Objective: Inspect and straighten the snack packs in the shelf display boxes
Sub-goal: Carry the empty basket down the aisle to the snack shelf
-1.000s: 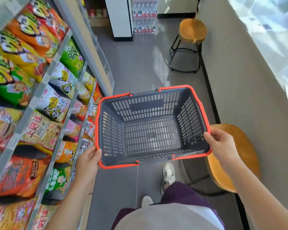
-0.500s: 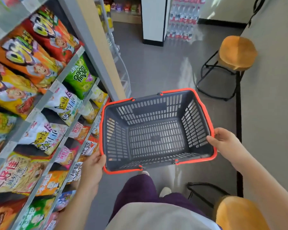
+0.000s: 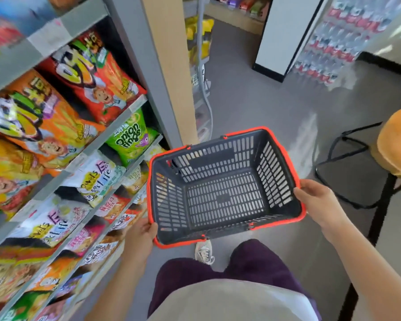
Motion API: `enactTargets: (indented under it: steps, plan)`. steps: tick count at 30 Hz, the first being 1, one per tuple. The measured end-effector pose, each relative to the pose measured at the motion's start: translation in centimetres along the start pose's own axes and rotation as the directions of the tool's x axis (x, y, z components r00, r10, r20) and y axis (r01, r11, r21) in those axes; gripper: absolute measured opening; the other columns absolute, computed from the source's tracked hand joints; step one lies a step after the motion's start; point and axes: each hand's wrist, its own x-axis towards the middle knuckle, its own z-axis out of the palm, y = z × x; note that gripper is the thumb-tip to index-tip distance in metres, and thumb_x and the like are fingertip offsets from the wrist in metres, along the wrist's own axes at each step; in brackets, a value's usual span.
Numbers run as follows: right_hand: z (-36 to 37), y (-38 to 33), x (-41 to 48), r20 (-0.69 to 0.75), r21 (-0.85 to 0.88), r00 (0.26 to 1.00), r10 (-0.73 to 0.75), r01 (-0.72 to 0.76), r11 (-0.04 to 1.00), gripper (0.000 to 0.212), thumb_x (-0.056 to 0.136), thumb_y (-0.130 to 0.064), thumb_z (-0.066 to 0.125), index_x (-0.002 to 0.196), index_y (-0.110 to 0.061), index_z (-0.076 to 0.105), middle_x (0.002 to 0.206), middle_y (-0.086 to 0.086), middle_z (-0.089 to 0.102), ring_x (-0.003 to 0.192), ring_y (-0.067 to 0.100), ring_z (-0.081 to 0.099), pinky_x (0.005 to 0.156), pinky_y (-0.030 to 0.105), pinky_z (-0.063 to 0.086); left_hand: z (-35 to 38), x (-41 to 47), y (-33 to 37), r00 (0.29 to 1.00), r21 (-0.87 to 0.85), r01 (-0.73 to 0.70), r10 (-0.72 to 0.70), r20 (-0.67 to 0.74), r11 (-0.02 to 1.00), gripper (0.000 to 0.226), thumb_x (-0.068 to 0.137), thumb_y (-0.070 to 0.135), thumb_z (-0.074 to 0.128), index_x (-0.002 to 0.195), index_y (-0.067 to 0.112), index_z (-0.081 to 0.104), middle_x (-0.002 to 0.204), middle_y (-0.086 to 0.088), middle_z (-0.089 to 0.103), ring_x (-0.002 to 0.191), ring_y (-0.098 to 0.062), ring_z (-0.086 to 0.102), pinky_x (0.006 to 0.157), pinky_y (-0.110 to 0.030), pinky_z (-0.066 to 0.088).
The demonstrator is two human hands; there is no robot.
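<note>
I carry a dark grey shopping basket (image 3: 220, 158) with an orange rim, and nothing lies in it. My left hand (image 3: 140, 236) grips its near left corner. My right hand (image 3: 317, 201) grips the rim on the right side. To my left runs a grey shelf unit (image 3: 116, 126) packed with snack packs: orange and red puffed-snack bags (image 3: 97, 82) on the upper tier, a green onion rings bag (image 3: 131, 137) and white bags (image 3: 97, 179) below, smaller packs (image 3: 111, 206) lower down.
A wooden end panel (image 3: 169, 63) closes the shelf unit. Beyond it stands a wire rack (image 3: 203, 72) with yellow packs. A white pillar (image 3: 287, 35) and stacked bottled drinks (image 3: 340, 40) stand ahead. A round-seated stool (image 3: 396, 144) on a black frame is at right.
I have walked forward along the aisle and the view has tilted up. The shelf end and pillar are nearer. Both hands keep the same grip on the basket.
</note>
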Motion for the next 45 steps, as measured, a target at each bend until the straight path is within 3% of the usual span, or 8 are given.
enactTargets:
  steps: [5, 8, 16, 24, 29, 33, 40, 45]
  plan:
    - [0.8, -2.8, 10.2, 0.185, -0.146, 0.983, -0.013, 0.041, 0.988, 0.022, 0.091, 0.007, 0.054, 0.106, 0.000, 0.067, 0.092, 0.013, 0.068, 0.087, 0.030, 0.060, 0.089, 0.045, 0.047, 4.2, 1.1, 1.1, 0.987, -0.142, 0.048, -0.068, -0.142, 0.989, 0.024, 0.093, -0.005, 0.052, 0.096, 0.011, 0.070, 0.092, -0.006, 0.076, 0.084, -0.021, 0.072, 0.079, -0.042, 0.056]
    - [2.0, -4.2, 15.3, 0.331, -0.229, 0.942, 0.052, 0.026, 0.973, 0.019, 0.088, 0.009, 0.055, 0.097, -0.004, 0.066, 0.088, 0.013, 0.065, 0.086, 0.031, 0.059, 0.091, 0.048, 0.047, 6.5, 0.6, 0.1, 0.957, -0.216, 0.091, -0.146, -0.251, 0.972, 0.018, 0.091, -0.009, 0.053, 0.096, 0.000, 0.068, 0.098, -0.021, 0.073, 0.088, -0.028, 0.067, 0.088, -0.052, 0.051]
    - [8.6, -7.0, 19.0, 0.623, -0.366, 0.773, 0.120, 0.152, 0.918, 0.039, 0.090, 0.007, 0.052, 0.094, -0.029, 0.066, 0.080, 0.000, 0.073, 0.077, 0.020, 0.070, 0.079, 0.039, 0.051, 9.6, -2.0, -4.6, 0.772, -0.470, 0.226, -0.452, -0.447, 0.853, 0.029, 0.086, -0.020, 0.049, 0.084, 0.006, 0.060, 0.095, -0.020, 0.066, 0.087, -0.030, 0.060, 0.085, -0.048, 0.050]
    - [20.8, -2.7, 17.6, 0.643, -0.491, 0.744, 0.182, 0.218, 0.843, 0.036, 0.084, 0.014, 0.052, 0.075, -0.018, 0.067, 0.075, 0.000, 0.068, 0.069, 0.016, 0.061, 0.074, 0.030, 0.049, 7.0, -1.4, -13.7, 0.647, -0.552, 0.313, -0.599, -0.472, 0.773, 0.035, 0.083, -0.020, 0.055, 0.078, 0.014, 0.061, 0.085, -0.011, 0.064, 0.082, -0.027, 0.057, 0.082, -0.046, 0.048]
    - [27.2, 2.5, 19.2, 0.658, -0.585, 0.716, 0.233, 0.291, 0.757, 0.025, 0.083, 0.008, 0.056, 0.093, -0.008, 0.071, 0.093, 0.017, 0.070, 0.082, 0.024, 0.060, 0.088, 0.045, 0.051, 5.4, 3.1, -20.2, 0.616, -0.381, 0.474, -0.608, -0.500, 0.794, 0.014, 0.088, -0.001, 0.060, 0.089, 0.012, 0.061, 0.077, -0.009, 0.065, 0.070, -0.027, 0.058, 0.065, -0.032, 0.044]
    - [31.7, 8.3, 22.8, 0.627, -0.648, 0.729, 0.276, 0.291, 0.704, 0.018, 0.085, 0.009, 0.053, 0.088, 0.000, 0.069, 0.078, 0.016, 0.059, 0.070, 0.024, 0.049, 0.070, 0.037, 0.042, 5.7, 8.8, -25.4, 0.639, -0.212, 0.554, -0.575, -0.511, 0.805, 0.010, 0.092, 0.007, 0.056, 0.100, 0.013, 0.056, 0.088, -0.011, 0.065, 0.062, -0.021, 0.053, 0.050, -0.025, 0.037]
    - [38.6, 18.9, 31.4, 0.580, -0.705, 0.758, 0.299, 0.282, 0.651, 0.019, 0.084, 0.016, 0.052, 0.091, 0.012, 0.069, 0.079, 0.019, 0.058, 0.073, 0.025, 0.051, 0.076, 0.049, 0.052, 7.8, 21.1, -35.1, 0.757, 0.162, 0.614, -0.519, -0.396, 0.772, 0.022, 0.099, 0.021, 0.046, 0.114, 0.005, 0.048, 0.105, -0.020, 0.064, 0.097, -0.039, 0.061, 0.078, -0.038, 0.047]
    - [43.8, 25.3, 36.4, 0.560, -0.692, 0.795, 0.232, 0.296, 0.659, 0.022, 0.081, 0.017, 0.049, 0.093, 0.014, 0.067, 0.079, 0.015, 0.058, 0.075, 0.024, 0.050, 0.090, 0.063, 0.050, 10.0, 28.4, -40.7, 0.743, 0.089, 0.625, -0.555, -0.374, 0.776, 0.012, 0.095, 0.011, 0.042, 0.106, 0.008, 0.045, 0.074, -0.013, 0.063, 0.075, -0.035, 0.067, 0.072, -0.043, 0.056]
